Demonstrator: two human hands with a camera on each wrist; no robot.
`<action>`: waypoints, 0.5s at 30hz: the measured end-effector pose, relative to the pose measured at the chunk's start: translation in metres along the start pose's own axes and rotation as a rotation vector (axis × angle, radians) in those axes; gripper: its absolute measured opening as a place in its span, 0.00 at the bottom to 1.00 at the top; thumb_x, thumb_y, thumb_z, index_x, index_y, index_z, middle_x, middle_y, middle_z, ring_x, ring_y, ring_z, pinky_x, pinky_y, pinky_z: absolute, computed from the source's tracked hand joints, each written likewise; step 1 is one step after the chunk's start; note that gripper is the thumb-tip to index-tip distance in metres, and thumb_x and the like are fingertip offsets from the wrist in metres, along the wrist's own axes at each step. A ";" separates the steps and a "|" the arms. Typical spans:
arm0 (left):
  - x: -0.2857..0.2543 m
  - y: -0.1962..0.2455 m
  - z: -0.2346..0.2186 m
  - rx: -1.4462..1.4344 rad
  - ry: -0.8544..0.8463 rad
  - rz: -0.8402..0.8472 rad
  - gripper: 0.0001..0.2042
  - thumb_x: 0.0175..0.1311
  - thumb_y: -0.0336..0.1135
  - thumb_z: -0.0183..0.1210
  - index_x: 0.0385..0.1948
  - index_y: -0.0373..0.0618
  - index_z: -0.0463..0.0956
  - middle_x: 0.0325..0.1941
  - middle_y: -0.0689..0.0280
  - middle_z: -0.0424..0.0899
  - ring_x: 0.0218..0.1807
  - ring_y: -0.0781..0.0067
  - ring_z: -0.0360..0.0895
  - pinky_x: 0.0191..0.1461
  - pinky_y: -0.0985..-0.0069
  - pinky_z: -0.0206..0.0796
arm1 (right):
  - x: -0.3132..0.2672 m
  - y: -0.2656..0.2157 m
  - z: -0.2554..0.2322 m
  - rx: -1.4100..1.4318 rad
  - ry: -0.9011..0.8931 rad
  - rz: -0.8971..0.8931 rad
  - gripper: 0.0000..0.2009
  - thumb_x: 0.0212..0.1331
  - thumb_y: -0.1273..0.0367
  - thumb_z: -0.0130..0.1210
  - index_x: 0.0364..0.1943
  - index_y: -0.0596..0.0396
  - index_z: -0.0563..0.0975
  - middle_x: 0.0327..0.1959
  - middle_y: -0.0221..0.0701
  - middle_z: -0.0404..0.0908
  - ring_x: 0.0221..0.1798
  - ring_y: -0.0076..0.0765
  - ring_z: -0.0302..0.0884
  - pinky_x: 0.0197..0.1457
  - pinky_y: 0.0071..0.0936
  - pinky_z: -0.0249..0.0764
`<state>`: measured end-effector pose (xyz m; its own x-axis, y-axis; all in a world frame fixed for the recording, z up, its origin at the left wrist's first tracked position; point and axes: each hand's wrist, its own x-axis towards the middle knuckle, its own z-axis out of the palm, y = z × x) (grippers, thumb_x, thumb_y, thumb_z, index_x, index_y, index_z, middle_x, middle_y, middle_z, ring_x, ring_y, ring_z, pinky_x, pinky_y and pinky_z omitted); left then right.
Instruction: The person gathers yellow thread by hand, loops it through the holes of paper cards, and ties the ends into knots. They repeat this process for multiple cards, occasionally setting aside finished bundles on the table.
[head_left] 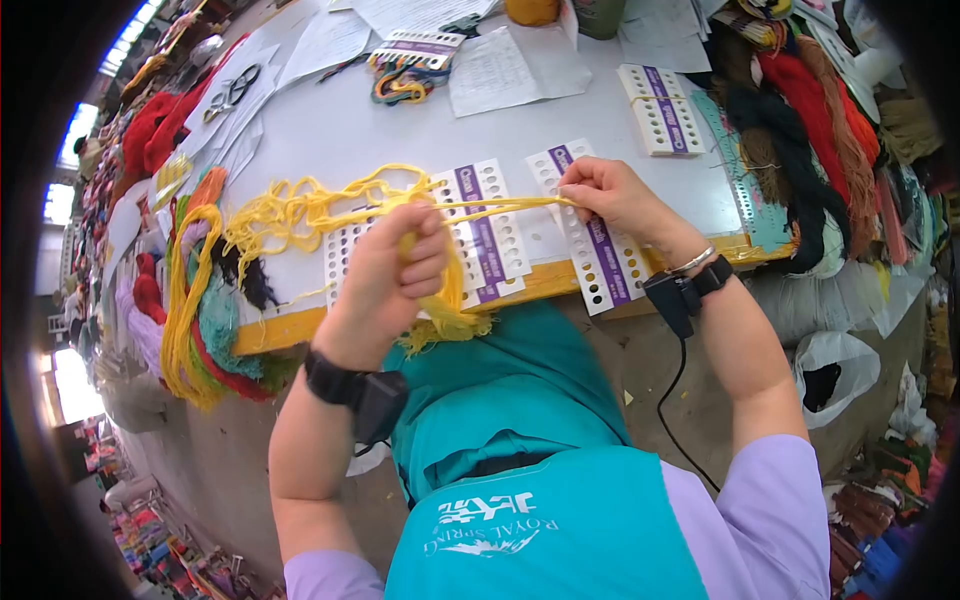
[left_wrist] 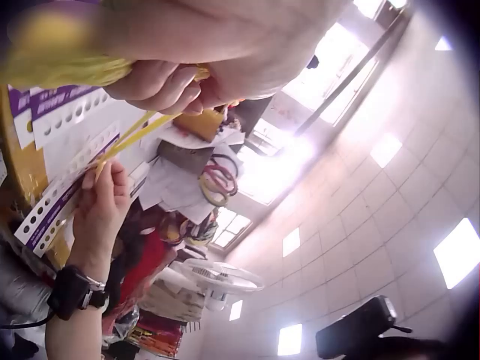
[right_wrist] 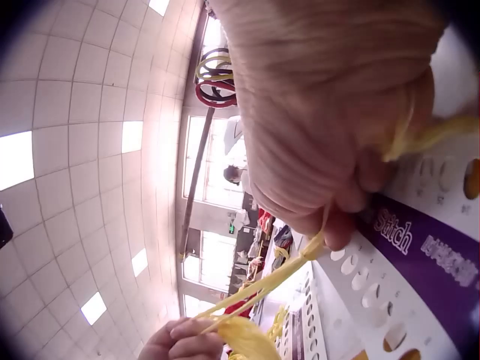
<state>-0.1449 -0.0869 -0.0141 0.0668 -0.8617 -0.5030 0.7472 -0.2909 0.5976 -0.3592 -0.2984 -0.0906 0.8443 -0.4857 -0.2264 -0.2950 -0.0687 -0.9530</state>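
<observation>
My left hand [head_left: 392,268] grips a bundle of yellow thread [head_left: 452,285], its tail hanging over the table's front edge. From that fist, yellow strands stretch across to my right hand [head_left: 622,203], whose thumb and fingers pinch them at the edge of a white punched thread card [head_left: 600,262] with a purple "Cross Stitch" band. In the right wrist view the strands narrow to a loop or knot [right_wrist: 313,246] right by the fingertips, over the card's row of holes. More punched cards [head_left: 487,235] lie under the strands beside the left hand. Loose, tangled yellow thread [head_left: 290,215] spreads to the left.
A rubber-banded stack of cards [head_left: 660,112] sits at the back right. Farther back are a card with coloured threads [head_left: 412,62], papers [head_left: 490,75] and scissors [head_left: 232,92]. Thread skeins pile up along both sides, some hanging over the yellow-taped table edge [head_left: 555,280].
</observation>
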 end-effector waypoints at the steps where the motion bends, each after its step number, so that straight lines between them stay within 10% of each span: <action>1: -0.017 0.007 -0.009 -0.026 0.014 0.035 0.10 0.73 0.38 0.49 0.29 0.51 0.65 0.20 0.77 0.58 0.15 0.88 0.49 0.14 0.87 0.42 | 0.000 0.000 0.000 -0.005 -0.002 0.000 0.07 0.67 0.67 0.55 0.38 0.57 0.78 0.22 0.19 0.74 0.25 0.13 0.67 0.31 0.14 0.64; 9: -0.131 0.081 -0.102 -0.129 0.210 0.406 0.10 0.76 0.36 0.47 0.31 0.47 0.68 0.18 0.78 0.54 0.14 0.89 0.47 0.12 0.87 0.41 | 0.001 -0.015 -0.004 -0.029 -0.052 0.055 0.06 0.66 0.68 0.56 0.36 0.57 0.78 0.21 0.19 0.73 0.23 0.12 0.66 0.28 0.15 0.63; 15: -0.137 0.128 -0.123 0.069 0.268 0.494 0.10 0.79 0.37 0.45 0.42 0.41 0.71 0.18 0.78 0.52 0.15 0.91 0.46 0.13 0.89 0.40 | -0.014 -0.126 -0.035 -0.239 -0.109 0.164 0.06 0.64 0.68 0.57 0.35 0.57 0.79 0.18 0.18 0.71 0.19 0.12 0.63 0.21 0.15 0.56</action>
<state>0.0227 0.0445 0.0547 0.5696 -0.7695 -0.2888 0.5402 0.0857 0.8372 -0.3495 -0.3139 0.0401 0.8160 -0.4121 -0.4054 -0.5170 -0.2062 -0.8308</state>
